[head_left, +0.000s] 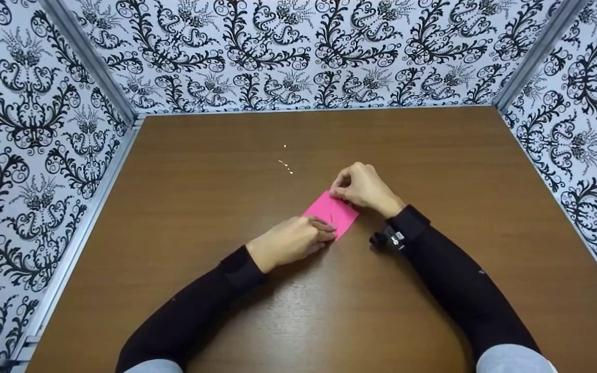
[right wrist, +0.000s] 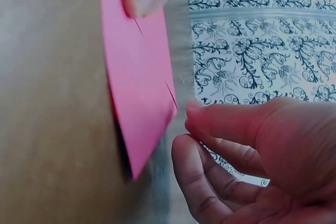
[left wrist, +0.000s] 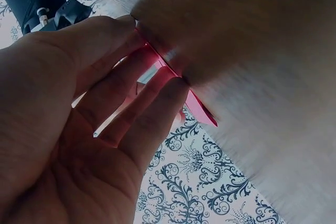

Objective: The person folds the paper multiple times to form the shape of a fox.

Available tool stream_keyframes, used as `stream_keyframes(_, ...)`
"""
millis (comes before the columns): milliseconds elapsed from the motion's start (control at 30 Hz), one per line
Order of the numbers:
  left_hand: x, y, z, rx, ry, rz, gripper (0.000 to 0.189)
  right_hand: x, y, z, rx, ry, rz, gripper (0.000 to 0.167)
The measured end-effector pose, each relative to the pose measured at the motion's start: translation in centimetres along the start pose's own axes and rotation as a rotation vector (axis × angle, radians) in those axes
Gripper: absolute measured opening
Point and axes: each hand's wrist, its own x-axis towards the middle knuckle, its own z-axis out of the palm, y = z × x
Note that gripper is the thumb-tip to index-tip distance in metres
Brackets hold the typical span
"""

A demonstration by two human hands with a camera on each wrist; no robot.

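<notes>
A pink piece of paper (head_left: 324,207) lies at an angle on the brown table, two thin slits or lines showing on it in the right wrist view. My left hand (head_left: 290,241) rests its fairly straight fingertips on the paper's near left part, pressing it; the left wrist view has these fingers (left wrist: 157,114) along its edge. At the paper's far corner is my right hand (head_left: 363,189), thumb and index finger brought close together. In the right wrist view those fingertips (right wrist: 191,156) sit right beside the paper's corner; whether they pinch any of it cannot be made out.
Several tiny pale bits (head_left: 286,166) lie on the table (head_left: 200,171) beyond the paper. Patterned black-and-white walls (head_left: 278,52) with metal frame edges close in the back and sides. A black wrist camera (head_left: 389,239) hangs beside the right sleeve.
</notes>
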Motion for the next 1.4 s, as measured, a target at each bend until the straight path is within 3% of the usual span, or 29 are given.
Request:
stream_keyframes(333,-0.2,0.1,-0.1,-0.015,0.004,0.015,0.033,1.4,-0.2,-0.1,0.021,-0.131,0.033,0.012)
stream_keyframes(500,-0.1,0.1,-0.1,-0.032,-0.021,-0.022,0.033,1.8,-0.3,-0.2,0.016,-0.169,0.025,0.010)
stream_keyframes(933,0.0,0.1,-0.1,-0.040,-0.010,-0.013,0.031,2.3,-0.3,-0.7,0.095,-0.227,0.055,0.010)
stream_keyframes(1400,0.0,0.2,-0.2,-0.045,-0.018,-0.039,0.031,2.2,-0.8,-0.9,0.029,-0.224,0.008,0.007)
